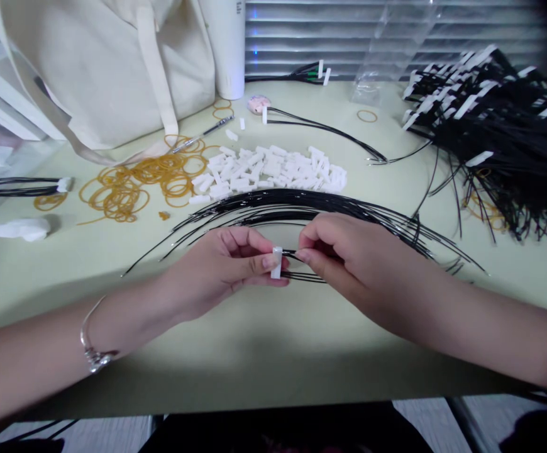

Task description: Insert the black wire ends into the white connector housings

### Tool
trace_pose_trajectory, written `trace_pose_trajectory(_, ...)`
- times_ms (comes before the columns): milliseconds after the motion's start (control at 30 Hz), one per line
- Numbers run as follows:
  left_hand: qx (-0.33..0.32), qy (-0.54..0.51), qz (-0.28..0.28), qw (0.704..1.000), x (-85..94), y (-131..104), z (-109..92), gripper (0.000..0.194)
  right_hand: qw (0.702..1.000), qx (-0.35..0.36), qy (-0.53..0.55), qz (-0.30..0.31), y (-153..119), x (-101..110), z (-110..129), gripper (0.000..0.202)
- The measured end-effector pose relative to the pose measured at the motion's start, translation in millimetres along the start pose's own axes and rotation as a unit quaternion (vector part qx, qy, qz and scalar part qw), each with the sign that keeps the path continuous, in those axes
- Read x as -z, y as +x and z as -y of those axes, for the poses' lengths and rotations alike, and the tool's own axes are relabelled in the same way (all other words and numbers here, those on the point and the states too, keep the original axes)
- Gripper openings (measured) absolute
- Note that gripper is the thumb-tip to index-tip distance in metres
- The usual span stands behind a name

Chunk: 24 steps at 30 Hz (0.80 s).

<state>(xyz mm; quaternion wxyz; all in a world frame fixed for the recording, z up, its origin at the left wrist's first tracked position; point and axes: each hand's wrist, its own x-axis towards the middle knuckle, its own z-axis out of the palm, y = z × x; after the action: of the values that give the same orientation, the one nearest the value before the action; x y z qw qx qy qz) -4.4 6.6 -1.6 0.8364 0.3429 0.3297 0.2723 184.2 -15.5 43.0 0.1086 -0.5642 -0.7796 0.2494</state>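
Note:
Between the thumb and fingers of my left hand (236, 264) is a white connector housing (276, 263), held upright. Several thin black wires (302, 277) run from its right side. My right hand (334, 251) pinches a black wire close to the housing, thumb against forefinger; the wire's far part is hidden by the hand. Just beyond both hands lies a curved bundle of loose black wires (273, 200) with shiny metal ends. Behind that bundle is a pile of white connector housings (268, 168).
Yellow rubber bands (127, 189) lie left of the pile, beside a pen (207, 132). A canvas bag (113, 69) and a white bottle (229, 50) stand at the back. Wired connectors (500, 138) are heaped at right. One wired connector (265, 115) lies behind the pile.

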Motion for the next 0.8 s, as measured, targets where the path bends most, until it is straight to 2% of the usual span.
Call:
trace_pose_trajectory(333, 0.006, 0.019, 0.002, 1.000, 0.0, -0.2, 0.8, 0.008, 0.999, 0.037, -0.016, -0.029, -2.2, -4.7, 3.7, 0.015)
trace_pose_trajectory(500, -0.017, 0.046, -0.001, 0.999, -0.8, -0.5, 3.8, 0.009, 0.998, 0.056, -0.034, -0.025, -3.3, -9.2, 2.2, 0.017)
trace_pose_trajectory(567, -0.033, 0.064, -0.009, 0.997, -4.0, -2.1, 4.2, 0.011, 0.995, 0.088, -0.033, -0.035, -4.8, -6.3, -1.5, 0.016)
trace_pose_trajectory(633, -0.039, 0.129, -0.023, 0.991, -7.8, -5.9, 4.2, 0.013, 0.991, 0.126, -0.027, -0.036, -5.5, -0.6, -6.8, 0.012)
trace_pose_trajectory(700, -0.066, 0.256, -0.034, 0.964, -10.4, -11.6, 4.5, 0.014, 0.991, 0.131, -0.013, -0.014, -2.5, 6.3, -12.8, 0.012)
trace_pose_trajectory(733, -0.104, 0.337, -0.027, 0.935, -10.9, -14.7, 5.0, 0.014, 0.993, 0.117, -0.009, 0.000, 1.2, 9.6, -15.7, 0.014)
trace_pose_trajectory(800, -0.205, 0.485, 0.018, 0.850, -10.3, -20.2, 6.4, 0.017, 0.996, 0.081, -0.016, 0.016, 13.7, 14.4, -20.5, 0.017)
